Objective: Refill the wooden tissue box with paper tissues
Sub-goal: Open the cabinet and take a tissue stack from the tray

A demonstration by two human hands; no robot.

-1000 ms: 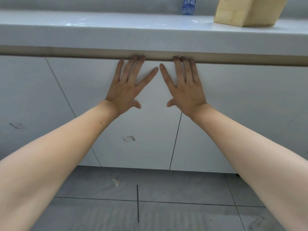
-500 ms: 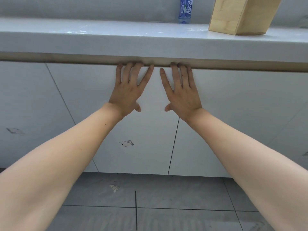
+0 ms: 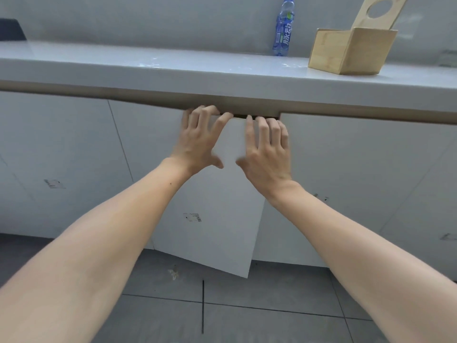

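The wooden tissue box (image 3: 346,53) stands on the white counter (image 3: 173,68) at the far right, its lid (image 3: 361,19) with a round hole tilted up. No tissues are in sight. Below the counter, a white cabinet door (image 3: 222,219) hangs ajar, its right edge swung out toward me with a dark gap above it. My left hand (image 3: 197,142) and my right hand (image 3: 267,154) are side by side on that door, fingers curled over its top edge.
A blue-labelled water bottle (image 3: 283,33) stands against the wall left of the box. A dark object (image 3: 11,29) sits at the counter's far left. Closed white cabinet doors flank the open one. Grey floor tiles lie below.
My hands went from flat on the cabinet front to hooked over the door's top edge, and the door has swung outward. My view has tilted up, showing more of the counter and box.
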